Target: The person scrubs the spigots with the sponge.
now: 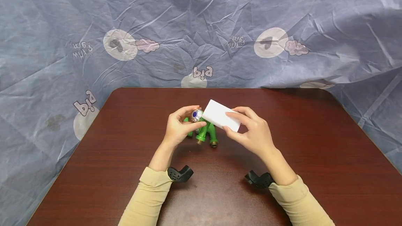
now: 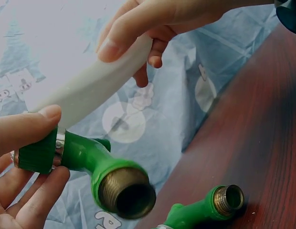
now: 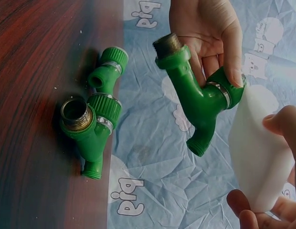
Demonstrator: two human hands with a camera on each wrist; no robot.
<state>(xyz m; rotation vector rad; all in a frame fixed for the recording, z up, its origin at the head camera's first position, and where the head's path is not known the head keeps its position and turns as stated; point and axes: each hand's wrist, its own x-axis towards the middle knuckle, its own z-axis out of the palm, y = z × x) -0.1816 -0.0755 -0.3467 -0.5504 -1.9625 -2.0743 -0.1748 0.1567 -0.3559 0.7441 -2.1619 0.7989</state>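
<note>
My left hand pinches the knob of a green plastic tap between thumb and fingers, above the table. The knob's end cap is silvery with a blue centre, and the tap's threaded brass inlet points away from the palm. My right hand grips a white sponge block between thumb and fingertips. One end of the block lies against the knob end, close to the left thumb; whether it presses there cannot be told.
Beneath the hands, two more green taps, one with a brass thread and one behind it, lie on the dark red-brown table. A printed blue-grey cloth hangs behind the table's far edge.
</note>
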